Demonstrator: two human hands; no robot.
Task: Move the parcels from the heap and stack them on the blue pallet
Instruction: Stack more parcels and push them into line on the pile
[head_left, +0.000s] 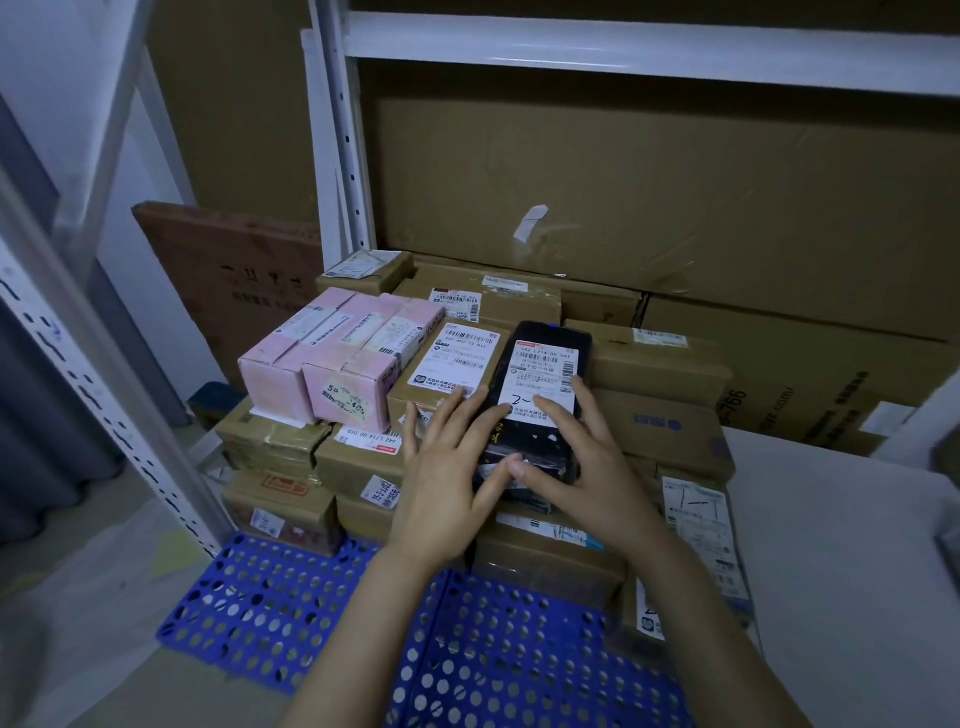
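Head view. Both hands were seen laid on a black parcel (537, 374) with a white label, which sat on top of the stack of brown parcels (363, 467) on the blue pallet (260, 608).

Left hand (447, 467): not closed, fingers straight and spread, fingertips set on the parcel's left edge, thumb at its near end.

Right hand (582, 467): likewise not closed, fingers flat on the label, thumb touching the near end close to the left thumb.

A labelled brown carton (447, 364) was noted just left of the left fingertips, with pink boxes (332, 358) further left. A large cardboard sheet (623, 182) and a white shelf upright (348, 130) stood beyond the hands.
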